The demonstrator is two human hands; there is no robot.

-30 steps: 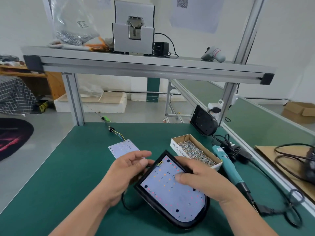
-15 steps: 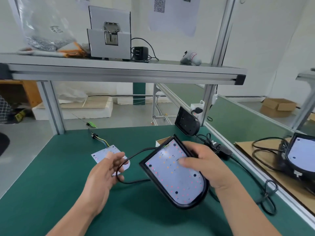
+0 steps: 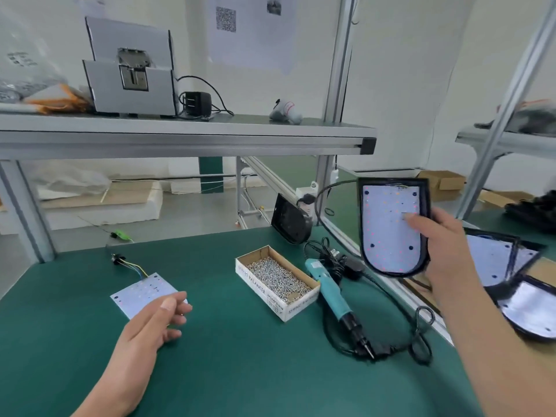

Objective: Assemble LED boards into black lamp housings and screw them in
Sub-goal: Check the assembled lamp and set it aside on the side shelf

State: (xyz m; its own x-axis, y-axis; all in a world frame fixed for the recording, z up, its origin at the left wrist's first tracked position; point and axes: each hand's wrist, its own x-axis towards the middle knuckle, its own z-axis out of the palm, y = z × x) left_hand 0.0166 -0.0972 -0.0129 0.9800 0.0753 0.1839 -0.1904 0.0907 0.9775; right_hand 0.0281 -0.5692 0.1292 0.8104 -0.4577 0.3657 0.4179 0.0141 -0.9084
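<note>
My right hand [image 3: 442,245] grips a black lamp housing [image 3: 392,230] with a white LED board set in it, held upright in the air at the bench's right edge, thumb on the board. A black cable trails from its top. My left hand [image 3: 156,323] hovers open, holding nothing, just above the near corner of a loose LED board [image 3: 141,293] with coloured wires lying on the green mat. A teal electric screwdriver [image 3: 334,299] lies right of a cardboard box of screws [image 3: 276,281]. An empty black housing [image 3: 290,219] leans at the back.
Finished housings with boards [image 3: 511,275] are stacked on the neighbouring table at right. Black cables [image 3: 415,335] loop around the screwdriver. An aluminium shelf [image 3: 180,133] overhead carries a grey machine, an adapter and bags. Green mat [image 3: 240,371] lies bare in front.
My right hand has lifted the housing off the mat and carried it to the right, uncovering the screw box and screwdriver. My left hand let go of the cable and drew back, open.
</note>
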